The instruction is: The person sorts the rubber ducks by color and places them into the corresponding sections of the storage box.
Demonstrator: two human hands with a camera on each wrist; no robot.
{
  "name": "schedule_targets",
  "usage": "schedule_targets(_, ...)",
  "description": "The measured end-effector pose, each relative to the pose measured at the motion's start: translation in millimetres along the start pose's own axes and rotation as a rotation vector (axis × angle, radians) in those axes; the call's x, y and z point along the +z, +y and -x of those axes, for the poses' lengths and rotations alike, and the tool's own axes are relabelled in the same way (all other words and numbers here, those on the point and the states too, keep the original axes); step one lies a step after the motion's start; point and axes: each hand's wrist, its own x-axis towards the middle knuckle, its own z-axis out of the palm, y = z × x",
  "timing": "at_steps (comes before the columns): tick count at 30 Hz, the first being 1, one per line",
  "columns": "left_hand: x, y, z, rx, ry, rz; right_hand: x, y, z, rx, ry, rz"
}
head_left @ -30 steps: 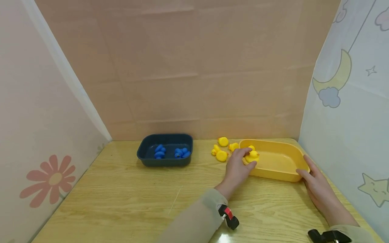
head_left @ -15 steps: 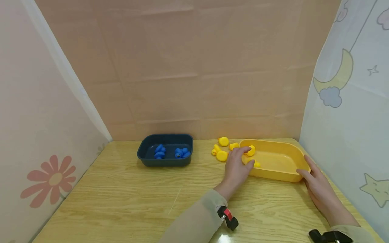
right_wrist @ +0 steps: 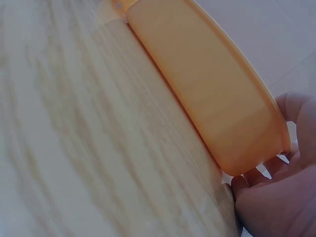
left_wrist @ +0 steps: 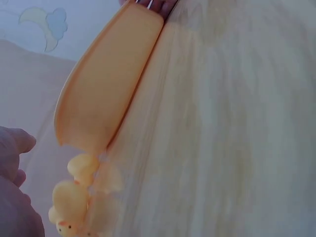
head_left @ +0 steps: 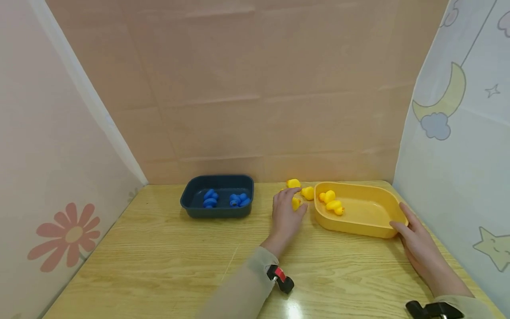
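In the head view my left hand (head_left: 285,217) hovers at the small group of yellow rubber ducks left of the yellow tray, thumb and fingers apart. One duck (head_left: 295,203) shows between thumb and fingers; others are partly covered by the hand. Another duck (head_left: 307,193) sits against the tray's left end, and one more (head_left: 293,183) lies farther back. My right hand (head_left: 418,250) grips the right end of the yellow tray (head_left: 366,229), thumb at the rim. Two ducks lie inside the tray's left part, one (head_left: 327,196) behind the other (head_left: 335,207).
A dark blue tray (head_left: 217,213) stands left of the ducks with several blue rubber ducks (head_left: 239,200) in it. The wooden table (head_left: 159,257) meets a brown backdrop (head_left: 259,110) behind. A patterned sheet (head_left: 450,177) hangs close to the right hand.
My left hand lets a duck drop into the yellow tray, then moves left to the ducks on the table. The right hand keeps its place on the tray.
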Motion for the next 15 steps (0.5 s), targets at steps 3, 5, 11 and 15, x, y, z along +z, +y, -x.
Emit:
schedule_targets(3,-5.6,-8.9,-2.4,-0.014,0.018,-0.026,-0.5,0.8,0.5,0.000,-0.001,-0.003)
schedule_targets(5,-8.2,-14.0,-3.7,-0.022,0.022,-0.034,-0.6,1.0,0.8,0.000,0.002,-0.002)
schedule_targets(11,-10.4,-24.5,-5.3,-0.040,-0.007,-0.042,0.4,0.8,1.5,-0.007,0.002,-0.015)
schedule_targets(15,-10.6,-28.1,-5.7,-0.038,-0.035,-0.070,1.0,0.0,1.3,-0.011,-0.006,-0.028)
